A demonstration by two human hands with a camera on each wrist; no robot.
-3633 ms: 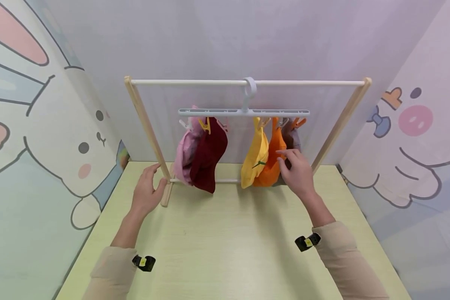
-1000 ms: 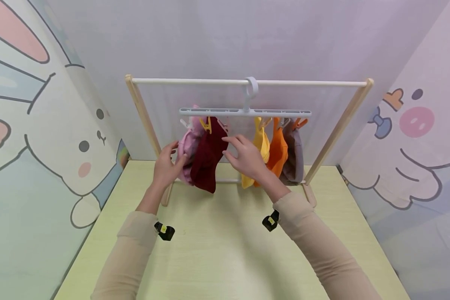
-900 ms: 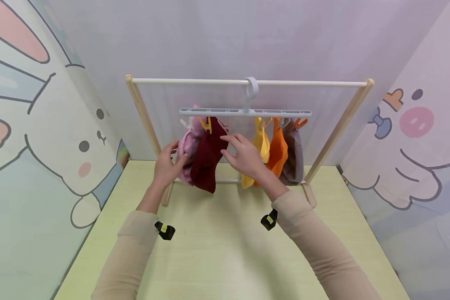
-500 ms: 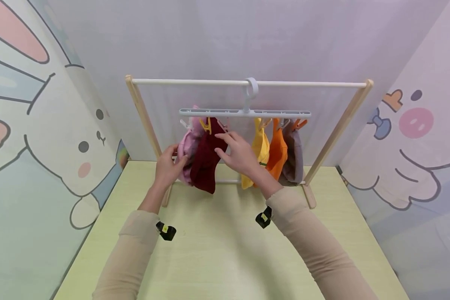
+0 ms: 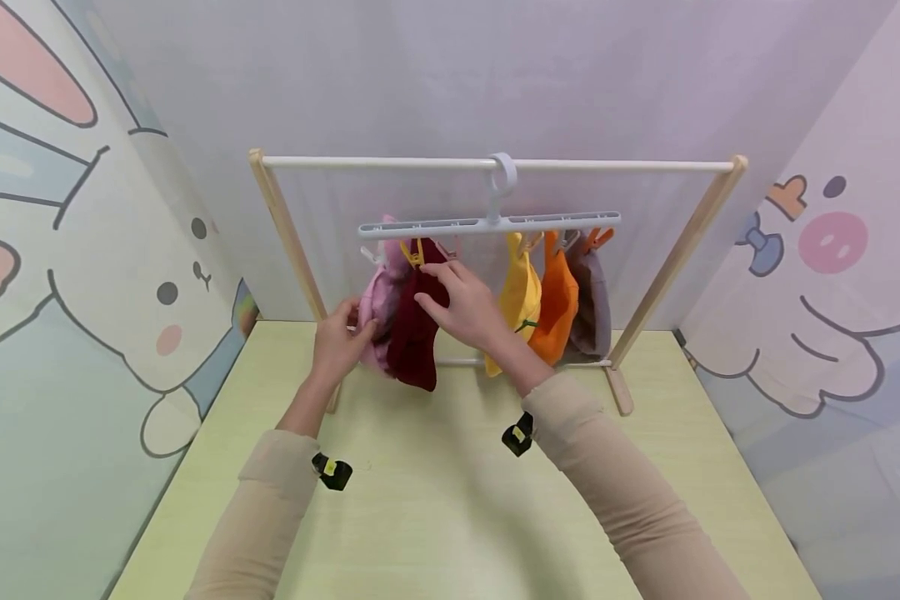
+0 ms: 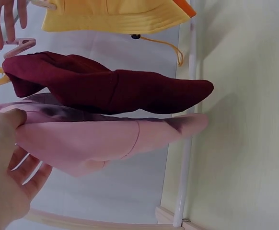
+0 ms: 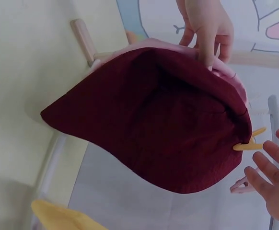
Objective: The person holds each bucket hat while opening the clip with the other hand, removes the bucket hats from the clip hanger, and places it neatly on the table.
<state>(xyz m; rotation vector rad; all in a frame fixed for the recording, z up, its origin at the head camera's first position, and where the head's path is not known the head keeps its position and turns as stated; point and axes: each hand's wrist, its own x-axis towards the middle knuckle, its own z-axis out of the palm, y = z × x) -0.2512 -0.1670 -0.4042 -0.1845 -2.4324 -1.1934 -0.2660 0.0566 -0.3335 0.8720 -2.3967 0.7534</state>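
My left hand (image 5: 337,343) pinches the side of a pink bucket hat (image 6: 87,143) between thumb and fingers. Beside it hangs a maroon bucket hat (image 7: 144,115), held at its top by a yellow clip (image 5: 414,252). In the head view my right hand (image 5: 465,308) is in front of the maroon hat, fingers extended just below that clip. The right wrist view shows those fingers (image 7: 266,175) apart from the clip, with nothing between them. Both hats hang from a pale grey clip hanger (image 5: 457,227), which tilts, left end lower.
Yellow (image 5: 521,292), orange (image 5: 558,304) and greyish-purple (image 5: 594,292) hats hang from the hanger's right half. The hanger hooks over a white rod (image 5: 360,162) between wooden rack legs (image 5: 671,258). Beneath is a pale wooden table (image 5: 420,500).
My right hand has moved left from the orange hat to the maroon one. My left hand has gone from the rack leg to the pink hat. The hanger has just tilted.
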